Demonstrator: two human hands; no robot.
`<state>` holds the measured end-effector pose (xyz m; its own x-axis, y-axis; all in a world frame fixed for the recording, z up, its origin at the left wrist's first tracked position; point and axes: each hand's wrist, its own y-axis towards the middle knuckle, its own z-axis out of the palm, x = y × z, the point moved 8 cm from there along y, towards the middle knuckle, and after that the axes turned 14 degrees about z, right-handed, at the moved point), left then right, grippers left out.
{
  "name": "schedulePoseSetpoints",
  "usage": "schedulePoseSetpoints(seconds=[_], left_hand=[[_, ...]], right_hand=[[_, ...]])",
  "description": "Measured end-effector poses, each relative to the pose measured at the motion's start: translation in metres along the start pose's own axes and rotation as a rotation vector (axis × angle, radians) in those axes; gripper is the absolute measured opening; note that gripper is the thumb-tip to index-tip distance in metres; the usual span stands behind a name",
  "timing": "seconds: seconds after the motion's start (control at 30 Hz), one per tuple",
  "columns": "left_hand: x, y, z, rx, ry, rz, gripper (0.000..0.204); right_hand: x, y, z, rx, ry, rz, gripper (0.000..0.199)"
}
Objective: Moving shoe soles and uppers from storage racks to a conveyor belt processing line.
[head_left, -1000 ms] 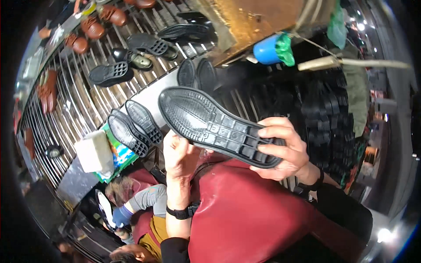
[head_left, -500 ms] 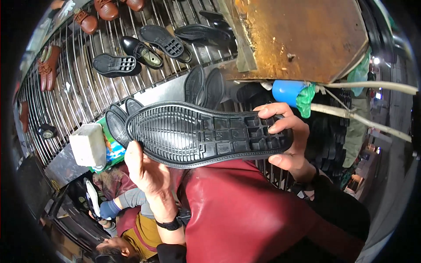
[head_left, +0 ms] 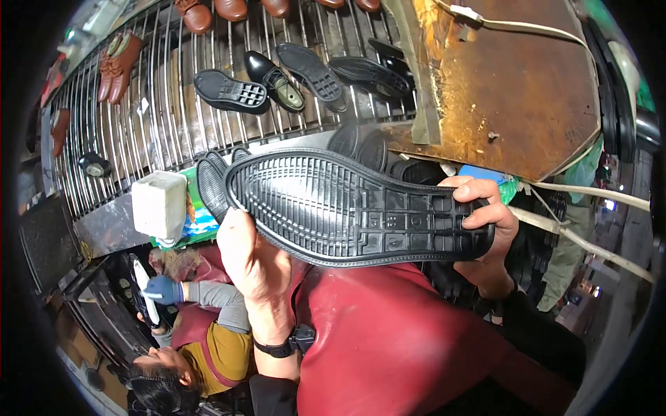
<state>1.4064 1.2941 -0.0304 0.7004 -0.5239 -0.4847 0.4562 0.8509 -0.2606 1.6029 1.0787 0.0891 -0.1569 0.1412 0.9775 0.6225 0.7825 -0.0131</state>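
A black rubber shoe sole (head_left: 388,220) is held up in front of me, its ridged, blocky tread facing me. It lies nearly level, with the broad toe end to the left and the heel end to the right. My left hand (head_left: 255,263) is closed on the toe end, thumb at the lower edge and the other fingers hidden behind. My right hand (head_left: 504,222) grips the heel end, fingers curled over its upper edge. Behind the toe end, more black soles (head_left: 209,186) show in part.
Beyond stands a metal bar rack (head_left: 163,139) with brown shoes (head_left: 121,68), black shoes (head_left: 276,82) and soles. A white block (head_left: 159,208) sits at the left, a worn brown board (head_left: 517,90) at upper right. At lower left a gloved co-worker (head_left: 225,350) handles a shoe.
The rack and its shoes now appear farther right and lower in the picture. Both hands and the sole also appear farther right, the grip much the same. The co-worker's head appears higher.
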Motion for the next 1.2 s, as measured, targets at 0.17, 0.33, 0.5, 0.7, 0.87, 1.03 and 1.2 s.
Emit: schedulePoseSetpoints(seconds=[0.17, 0.33, 0.5, 0.7, 0.87, 1.03, 1.2], left_hand=[[0.011, -0.002, 0.007, 0.083, -0.176, -0.173, 0.025], [0.026, -0.002, -0.022, -0.235, -0.130, -0.261, 0.035], [0.018, 0.004, -0.044, -0.166, -0.170, -0.223, 0.035], [-0.025, 0.005, -0.039, 0.002, -0.330, -0.047, 0.038], [-0.052, -0.004, -0.043, 0.021, -0.307, 0.030, 0.039], [-0.067, -0.010, -0.038, 0.117, -0.355, 0.093, 0.037], [-0.076, -0.017, -0.039, 0.166, -0.382, 0.114, 0.037]], right_hand=[[0.010, -0.003, 0.003, -0.072, 0.014, -0.074, 0.051], [0.058, -0.002, 0.027, -0.029, -0.187, -0.244, 0.055], [0.066, -0.013, 0.049, 0.051, -0.297, -0.222, 0.044], [0.057, -0.027, 0.058, 0.062, -0.374, -0.119, 0.042], [0.059, -0.038, 0.066, 0.153, -0.414, -0.188, 0.046], [0.074, -0.053, 0.077, 0.071, -0.413, -0.310, 0.042], [0.076, -0.067, 0.086, 0.086, -0.406, -0.346, 0.044]])
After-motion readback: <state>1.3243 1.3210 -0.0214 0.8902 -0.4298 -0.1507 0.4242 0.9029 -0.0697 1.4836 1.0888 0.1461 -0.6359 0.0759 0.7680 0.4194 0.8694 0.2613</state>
